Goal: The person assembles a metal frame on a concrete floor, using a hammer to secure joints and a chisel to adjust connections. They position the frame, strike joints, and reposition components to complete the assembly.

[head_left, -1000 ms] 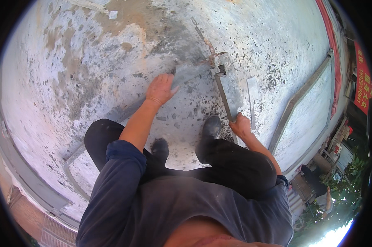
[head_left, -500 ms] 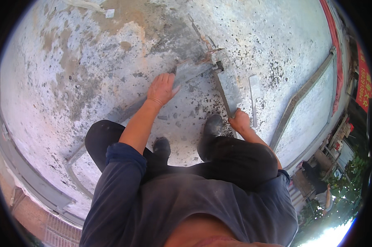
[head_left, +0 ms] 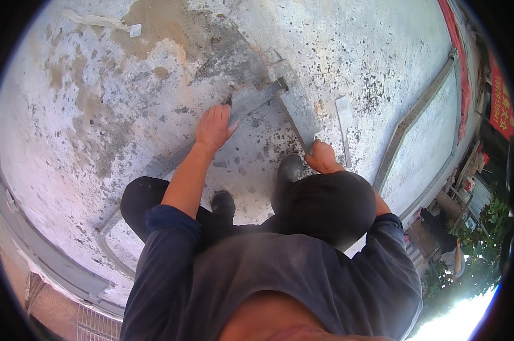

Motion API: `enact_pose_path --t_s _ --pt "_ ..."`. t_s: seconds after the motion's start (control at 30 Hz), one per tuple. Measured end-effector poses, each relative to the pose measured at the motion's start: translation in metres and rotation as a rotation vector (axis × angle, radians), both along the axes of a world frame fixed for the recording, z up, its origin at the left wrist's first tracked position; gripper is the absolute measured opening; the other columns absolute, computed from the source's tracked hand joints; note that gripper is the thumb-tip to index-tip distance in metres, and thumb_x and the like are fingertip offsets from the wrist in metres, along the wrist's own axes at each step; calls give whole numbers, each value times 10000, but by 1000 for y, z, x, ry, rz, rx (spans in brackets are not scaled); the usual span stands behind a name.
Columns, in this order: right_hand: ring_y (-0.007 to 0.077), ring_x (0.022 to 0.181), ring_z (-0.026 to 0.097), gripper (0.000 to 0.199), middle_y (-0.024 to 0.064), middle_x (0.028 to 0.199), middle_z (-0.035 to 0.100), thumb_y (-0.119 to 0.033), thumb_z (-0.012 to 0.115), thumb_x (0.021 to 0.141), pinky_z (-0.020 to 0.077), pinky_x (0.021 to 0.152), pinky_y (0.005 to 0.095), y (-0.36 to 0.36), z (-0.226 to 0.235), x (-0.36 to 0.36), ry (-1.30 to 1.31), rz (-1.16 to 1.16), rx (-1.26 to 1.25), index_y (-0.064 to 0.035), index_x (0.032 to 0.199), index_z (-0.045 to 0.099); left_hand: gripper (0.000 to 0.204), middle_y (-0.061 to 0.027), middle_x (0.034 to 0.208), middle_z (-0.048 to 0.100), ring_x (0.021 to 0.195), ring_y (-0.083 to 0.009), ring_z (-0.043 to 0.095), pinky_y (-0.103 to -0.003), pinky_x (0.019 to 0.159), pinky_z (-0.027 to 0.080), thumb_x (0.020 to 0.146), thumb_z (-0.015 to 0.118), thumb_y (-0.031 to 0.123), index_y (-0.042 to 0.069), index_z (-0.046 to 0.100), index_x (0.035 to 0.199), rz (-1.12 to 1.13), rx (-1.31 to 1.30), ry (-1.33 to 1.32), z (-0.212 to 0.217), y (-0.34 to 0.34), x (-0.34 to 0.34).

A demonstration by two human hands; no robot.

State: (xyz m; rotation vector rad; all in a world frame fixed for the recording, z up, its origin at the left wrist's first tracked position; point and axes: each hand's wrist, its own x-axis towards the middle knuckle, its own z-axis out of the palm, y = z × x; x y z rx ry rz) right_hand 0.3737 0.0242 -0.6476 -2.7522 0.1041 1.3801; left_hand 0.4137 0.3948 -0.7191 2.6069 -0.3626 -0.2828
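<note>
Two grey beams meet at a corner on the floor in front of my feet. My left hand lies across the left beam, its fingers together over the far edge and its thumb out on the near side. The left beam's end meets a dark notch near the far end of the right beam. At the near end of the right beam, my right hand is closed around its edge, beside my right boot. The undersides of both beams are hidden.
A narrow, flat grey strip lies right of the right beam. Further right is a long angled bar. A pale crumpled strip lies at the far left. A red sheet and red banner edge the right side.
The gap between the left beam's end and the right beam's notch has closed. The whole view has shifted slightly left. Both hands keep their places on the beams.
</note>
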Motion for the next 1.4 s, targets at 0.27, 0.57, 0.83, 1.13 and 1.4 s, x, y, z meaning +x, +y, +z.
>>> enact_pose_path --t_s 0.27,0.57,0.83,1.13,1.4 --pt "459 982 699 406 288 1004 714 -287 693 845 557 901 507 -12 -4 -8 42 -8 -74 59 1048 632 515 -112 1052 595 1038 -296 586 -406 920 503 858 766 370 39 576 1204 -14 8 -99 -5 -2 -3" --pt "458 946 706 349 295 977 714 -189 715 763 577 839 510 -12 -28 -11 -29 -24 -19 74 987 670 557 -133 1057 607 1013 -320 602 -416 885 521 823 796 356 24 577 1214 -20 36 -143 -11 -3 -2" --pt "436 953 719 370 275 999 722 -176 696 754 593 832 487 -3 -12 1 -8 -5 17 58 1040 691 557 -152 1059 620 1009 -337 607 -429 875 525 828 796 359 12 575 1204 -21 58 -169 -15 -7 10" --pt "406 976 718 519 247 1040 744 -361 739 875 571 848 441 -88 13 4 102 -702 546 20 1220 665 551 -178 1081 637 996 -365 624 -452 837 539 851 788 372 27 597 1235 -4 53 -156 -19 -4 -7" --pt "386 1136 646 421 200 1172 633 -95 643 866 549 938 482 -188 -46 -77 -236 -373 -327 -54 1268 526 538 -175 1092 634 1007 -367 625 -455 843 541 849 793 369 32 592 1217 14 70 -126 -16 -2 -5"
